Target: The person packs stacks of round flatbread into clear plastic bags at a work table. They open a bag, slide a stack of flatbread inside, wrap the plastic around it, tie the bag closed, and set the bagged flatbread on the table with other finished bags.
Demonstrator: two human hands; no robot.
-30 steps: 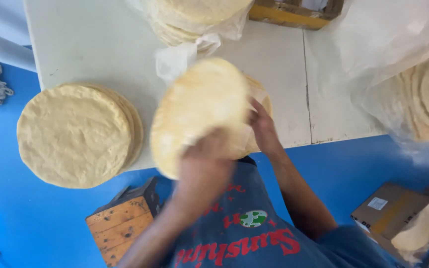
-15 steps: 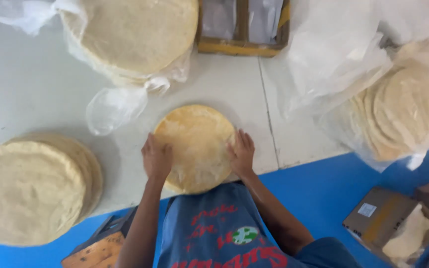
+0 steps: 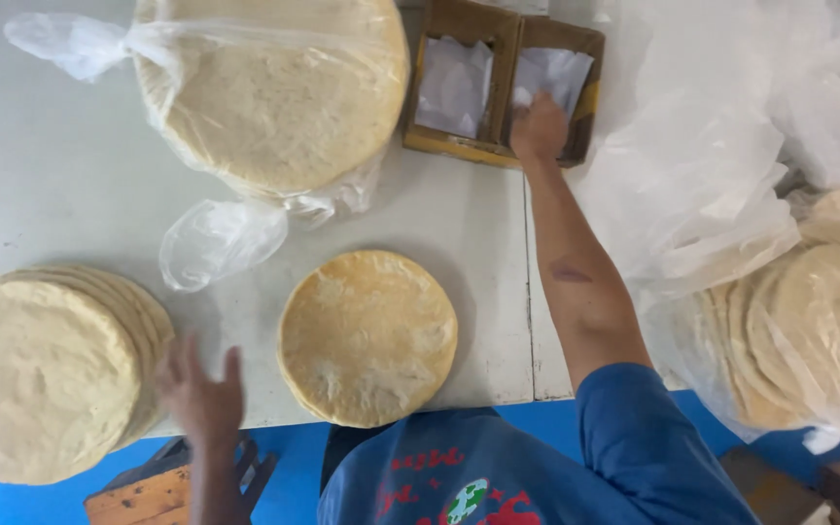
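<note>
The right hand (image 3: 539,126) reaches into the wooden box (image 3: 504,83), fingers curled on a white paper sheet (image 3: 551,76); whether they pinch it, I cannot tell. The left hand (image 3: 201,394), fingers spread and empty, hovers beside the big tortilla stack (image 3: 46,374). A small tortilla stack (image 3: 367,336) lies between on the counter (image 3: 70,175).

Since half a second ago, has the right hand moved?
Yes. The right hand left the small tortilla stack and reached away to the wooden box.

Bright even daylight, soft shadows, slight blur
</note>
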